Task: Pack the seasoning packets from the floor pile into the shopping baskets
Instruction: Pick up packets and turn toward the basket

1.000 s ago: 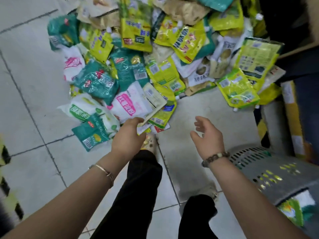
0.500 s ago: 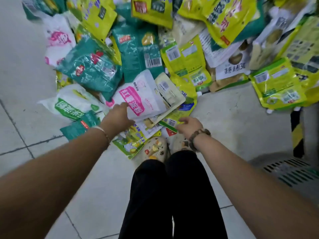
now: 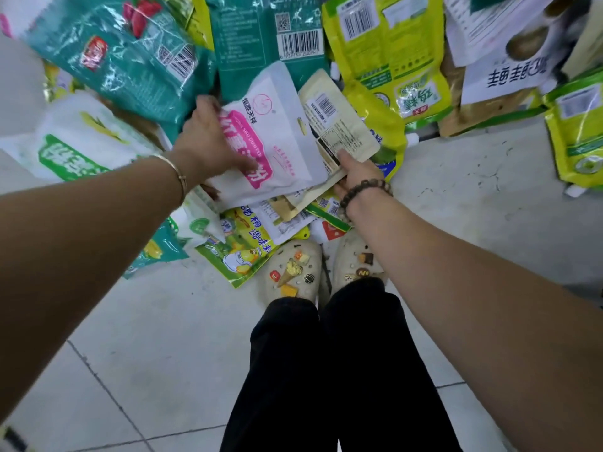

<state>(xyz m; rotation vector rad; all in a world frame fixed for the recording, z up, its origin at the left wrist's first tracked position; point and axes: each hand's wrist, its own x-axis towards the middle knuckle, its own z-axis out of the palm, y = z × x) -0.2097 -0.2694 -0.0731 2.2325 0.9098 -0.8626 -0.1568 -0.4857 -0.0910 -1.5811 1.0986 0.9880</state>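
A pile of seasoning packets covers the floor across the top of the head view. My left hand (image 3: 208, 145) grips the left edge of a white packet with pink lettering (image 3: 277, 138), thumb laid over its front. My right hand (image 3: 355, 172) grips the near corner of a beige packet with a barcode (image 3: 336, 125) that lies partly under the white one. Teal packets (image 3: 130, 57), yellow-green packets (image 3: 391, 60) and a white-and-green bag (image 3: 75, 145) surround them. No shopping basket is in view.
My two beige clogs (image 3: 293, 272) stand at the pile's near edge, partly on a yellow-green packet (image 3: 241, 252). Black trouser legs (image 3: 326, 370) fill the lower middle. Pale tiled floor (image 3: 146, 337) spreads left and below; concrete floor (image 3: 483, 207) lies to the right.
I have leaned in closer to the pile. My left hand has closed on the white-pink packet and my right hand has moved up to take the beige packet's corner. The grey basket has left the view.
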